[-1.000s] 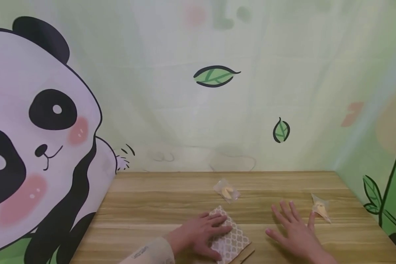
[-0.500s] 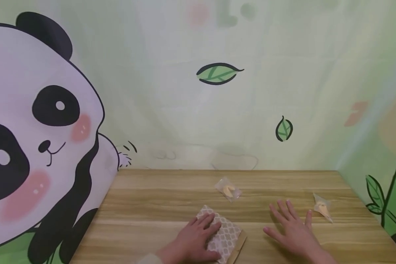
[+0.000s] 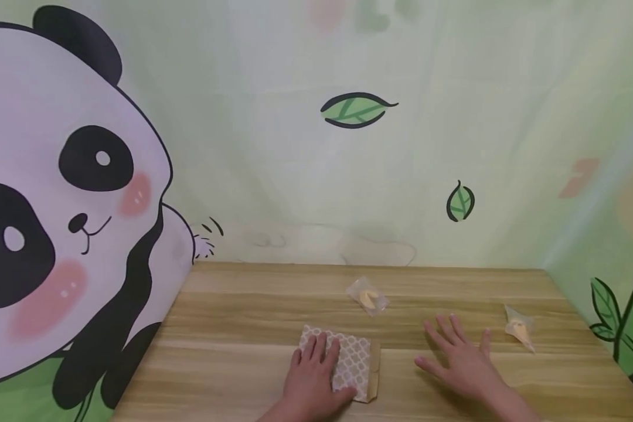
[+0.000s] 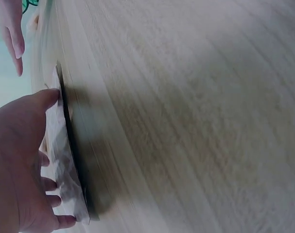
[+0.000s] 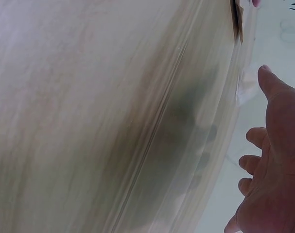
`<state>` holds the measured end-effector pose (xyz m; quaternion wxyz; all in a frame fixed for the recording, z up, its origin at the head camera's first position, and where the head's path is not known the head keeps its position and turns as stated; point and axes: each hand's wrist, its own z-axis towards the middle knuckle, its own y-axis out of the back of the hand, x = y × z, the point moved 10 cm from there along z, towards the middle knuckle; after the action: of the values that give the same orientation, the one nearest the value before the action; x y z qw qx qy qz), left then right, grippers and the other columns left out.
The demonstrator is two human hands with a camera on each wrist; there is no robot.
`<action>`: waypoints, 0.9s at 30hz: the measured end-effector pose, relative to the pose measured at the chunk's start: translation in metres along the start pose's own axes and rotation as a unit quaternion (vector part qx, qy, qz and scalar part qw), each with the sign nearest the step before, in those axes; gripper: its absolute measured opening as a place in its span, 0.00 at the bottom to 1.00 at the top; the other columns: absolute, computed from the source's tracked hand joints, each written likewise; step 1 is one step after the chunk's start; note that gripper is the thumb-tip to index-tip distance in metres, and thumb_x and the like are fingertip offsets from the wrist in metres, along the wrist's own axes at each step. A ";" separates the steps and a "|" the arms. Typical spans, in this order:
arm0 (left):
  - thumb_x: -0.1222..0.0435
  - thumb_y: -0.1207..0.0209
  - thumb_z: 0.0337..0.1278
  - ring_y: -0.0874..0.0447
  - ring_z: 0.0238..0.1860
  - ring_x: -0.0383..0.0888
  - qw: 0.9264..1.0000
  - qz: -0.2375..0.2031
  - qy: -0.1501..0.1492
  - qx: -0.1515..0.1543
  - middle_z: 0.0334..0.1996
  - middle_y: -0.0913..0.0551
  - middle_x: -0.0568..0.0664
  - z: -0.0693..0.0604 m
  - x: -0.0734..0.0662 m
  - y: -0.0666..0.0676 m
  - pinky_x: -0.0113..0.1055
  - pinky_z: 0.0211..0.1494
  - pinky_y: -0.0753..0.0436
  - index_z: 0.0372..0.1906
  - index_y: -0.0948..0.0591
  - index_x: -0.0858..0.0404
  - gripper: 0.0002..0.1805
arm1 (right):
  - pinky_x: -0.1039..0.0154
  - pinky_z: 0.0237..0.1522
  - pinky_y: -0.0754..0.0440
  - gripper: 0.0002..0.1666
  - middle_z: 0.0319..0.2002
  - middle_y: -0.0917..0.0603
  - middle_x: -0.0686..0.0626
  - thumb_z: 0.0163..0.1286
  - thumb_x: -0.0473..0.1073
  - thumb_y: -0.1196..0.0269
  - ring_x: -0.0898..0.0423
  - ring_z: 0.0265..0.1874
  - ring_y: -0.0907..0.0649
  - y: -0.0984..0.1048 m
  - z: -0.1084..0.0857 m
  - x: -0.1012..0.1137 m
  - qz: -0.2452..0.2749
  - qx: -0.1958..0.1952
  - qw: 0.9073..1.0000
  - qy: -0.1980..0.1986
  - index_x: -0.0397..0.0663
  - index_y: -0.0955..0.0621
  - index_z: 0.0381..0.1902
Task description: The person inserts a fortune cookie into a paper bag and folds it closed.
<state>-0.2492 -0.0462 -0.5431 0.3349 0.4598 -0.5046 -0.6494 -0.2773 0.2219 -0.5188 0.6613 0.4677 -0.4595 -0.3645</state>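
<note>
A flat paper bag (image 3: 354,360) with a beige-and-white lattice pattern and a brown kraft flap on its right side lies on the table. My left hand (image 3: 312,378) rests on it, fingers spread over its left part and thumb near its lower edge. In the left wrist view, the thumb and fingertips of that left hand (image 4: 18,155) touch the bag's crinkled upper face (image 4: 64,160). To the right, my right hand (image 3: 461,363) is held over the table with fingers spread, holding nothing. The right wrist view shows the right hand (image 5: 286,150) apart from the tabletop.
Behind the bag lies a fortune cookie (image 3: 368,299) in a clear wrapper. Another wrapped fortune cookie (image 3: 519,329) is right of my right hand. The wood-grain table (image 3: 232,310) ends at a cloth backdrop (image 3: 274,176) printed with a panda and leaves.
My left hand has shifted left with the bag and turned it, so its sides now lie nearly square to the table. The right hand has hardly moved. The head view has tilted slightly.
</note>
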 end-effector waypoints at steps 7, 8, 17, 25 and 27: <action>0.28 0.42 0.62 0.40 0.81 0.63 0.999 0.026 -0.019 -0.004 0.82 0.37 0.63 0.008 -0.003 0.004 0.65 0.79 0.36 0.83 0.34 0.60 0.55 | 0.08 0.65 0.61 0.50 0.80 0.36 0.35 0.71 0.71 0.35 0.29 0.80 0.41 0.000 0.001 0.000 0.001 0.003 1.000 -0.005 0.48 0.28 0.79; 0.26 0.43 0.61 0.40 0.82 0.62 0.999 0.039 -0.036 -0.002 0.82 0.37 0.61 0.011 -0.004 0.004 0.65 0.80 0.36 0.83 0.34 0.58 0.55 | 0.08 0.65 0.60 0.50 0.80 0.35 0.35 0.71 0.71 0.34 0.29 0.80 0.41 0.000 0.000 0.000 -0.001 0.002 1.000 -0.004 0.48 0.28 0.79; 0.24 0.30 0.43 0.39 0.82 0.53 0.980 0.066 -0.165 0.093 0.83 0.37 0.49 0.044 -0.016 0.011 0.60 0.83 0.39 0.84 0.36 0.47 0.63 | 0.11 0.68 0.59 0.48 0.81 0.37 0.37 0.71 0.69 0.34 0.29 0.80 0.41 0.002 -0.007 0.005 0.036 -0.004 0.999 0.005 0.46 0.27 0.78; 0.27 0.22 0.33 0.36 0.80 0.50 0.976 0.061 -0.168 0.121 0.81 0.33 0.50 0.046 -0.012 0.003 0.55 0.81 0.35 0.83 0.34 0.52 0.68 | 0.20 0.74 0.48 0.47 0.80 0.34 0.39 0.72 0.69 0.34 0.33 0.79 0.36 -0.002 -0.012 0.020 0.032 -0.022 0.998 0.041 0.46 0.26 0.77; 0.27 0.23 0.35 0.36 0.80 0.49 0.976 0.058 -0.167 0.125 0.81 0.33 0.50 0.045 -0.011 0.000 0.54 0.81 0.34 0.83 0.35 0.52 0.68 | 0.21 0.75 0.47 0.47 0.80 0.34 0.40 0.72 0.68 0.34 0.34 0.79 0.35 -0.004 -0.014 0.021 0.028 -0.024 0.998 0.045 0.46 0.26 0.78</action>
<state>-0.2875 -0.0205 -0.5370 0.2230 0.3527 -0.6568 -0.6281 -0.2579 0.2051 -0.5190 0.7020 0.4545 -0.4334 -0.3358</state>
